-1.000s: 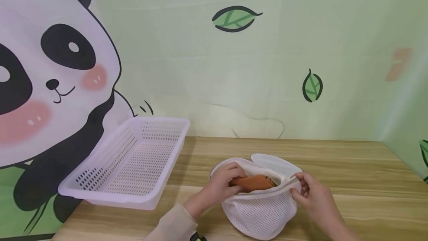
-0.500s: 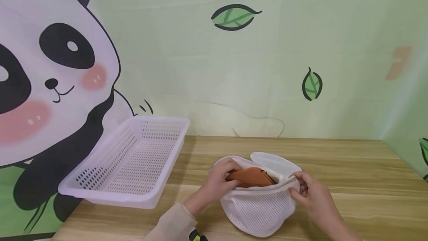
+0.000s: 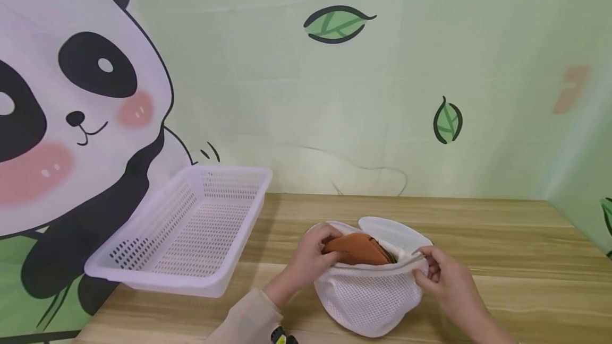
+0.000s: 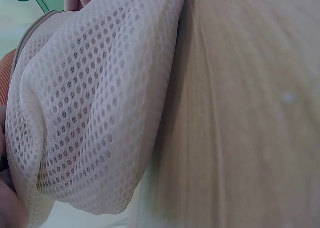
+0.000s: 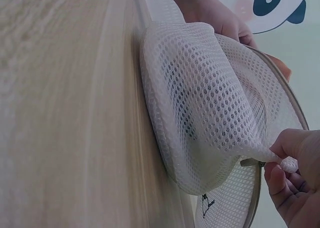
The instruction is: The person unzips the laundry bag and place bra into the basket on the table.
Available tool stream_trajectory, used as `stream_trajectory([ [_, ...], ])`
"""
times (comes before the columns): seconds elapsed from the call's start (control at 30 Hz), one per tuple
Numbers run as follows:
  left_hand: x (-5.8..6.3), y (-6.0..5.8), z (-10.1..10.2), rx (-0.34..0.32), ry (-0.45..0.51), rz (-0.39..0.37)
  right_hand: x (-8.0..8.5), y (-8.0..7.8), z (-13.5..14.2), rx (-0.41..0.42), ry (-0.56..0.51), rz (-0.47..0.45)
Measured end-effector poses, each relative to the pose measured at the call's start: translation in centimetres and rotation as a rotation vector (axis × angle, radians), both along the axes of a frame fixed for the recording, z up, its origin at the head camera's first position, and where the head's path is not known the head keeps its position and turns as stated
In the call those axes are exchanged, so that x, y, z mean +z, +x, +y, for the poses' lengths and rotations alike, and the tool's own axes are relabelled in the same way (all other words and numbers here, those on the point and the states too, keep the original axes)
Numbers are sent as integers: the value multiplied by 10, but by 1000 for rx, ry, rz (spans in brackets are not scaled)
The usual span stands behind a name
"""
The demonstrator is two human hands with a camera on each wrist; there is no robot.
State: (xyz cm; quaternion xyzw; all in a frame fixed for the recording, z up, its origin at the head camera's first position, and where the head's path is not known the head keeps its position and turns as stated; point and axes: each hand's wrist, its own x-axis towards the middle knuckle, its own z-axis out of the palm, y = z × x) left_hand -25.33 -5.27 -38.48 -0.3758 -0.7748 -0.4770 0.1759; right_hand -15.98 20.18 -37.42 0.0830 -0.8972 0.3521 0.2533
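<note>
A white mesh laundry bag (image 3: 368, 301) stands on the table with its zipped mouth open and its round lid flap (image 3: 394, 232) folded back. My left hand (image 3: 313, 254) reaches over the mouth and grips an orange-brown folded cloth (image 3: 356, 249) between thumb and fingers. The cloth shows layered edges; its lower part is hidden inside the bag. At the bag's right side, my right hand (image 3: 444, 277) pinches the rim by the zip. In the right wrist view, a zip pull (image 5: 251, 162) hangs beside the right fingertips.
To the left on the wooden table (image 3: 478, 243) sits a white slotted plastic basket (image 3: 241, 230) with nothing in it. A green backdrop (image 3: 268, 94) with a panda and leaves rises behind the table's far edge.
The orange-brown cloth has come up a little out of the bag's mouth, tilting as my left hand rises slightly. My right hand keeps its pinch on the rim.
</note>
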Motion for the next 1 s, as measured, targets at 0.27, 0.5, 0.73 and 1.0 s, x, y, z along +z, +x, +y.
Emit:
stream_trajectory([
  [0.27,-1,1,1,30,80,-204,-1,0,-1,-4,-5,-15],
  [0.5,-2,1,2,89,156,-197,-1,1,-1,-1,4,-13],
  [0.73,-2,-2,1,144,202,-222,-2,0,-2,-4,4,-18],
  [1.0,1,-2,1,196,263,-188,0,0,-4,2,-3,-25],
])
